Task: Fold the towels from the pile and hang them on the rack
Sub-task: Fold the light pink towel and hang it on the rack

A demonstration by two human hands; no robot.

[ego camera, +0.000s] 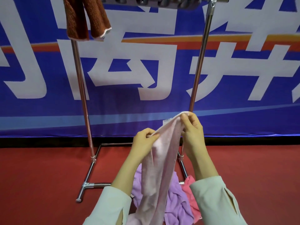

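Observation:
A pale pink towel (159, 161) hangs down between my hands in front of the metal rack (81, 88). My left hand (143, 142) pinches its top edge on the left. My right hand (192, 132) pinches the same edge higher up, at a corner on the right. Below lies the pile, with a lilac towel (176, 200) and a bright pink towel (190, 190) on the red floor. A rust-brown towel (86, 18) hangs over the rack's top bar at the upper left.
The rack's two steel uprights rise at left and right (198, 65), joined to a floor frame with feet (84, 189). A blue banner with white characters (146, 70) fills the wall behind. Grey clips (151, 1) hang at the rack's top.

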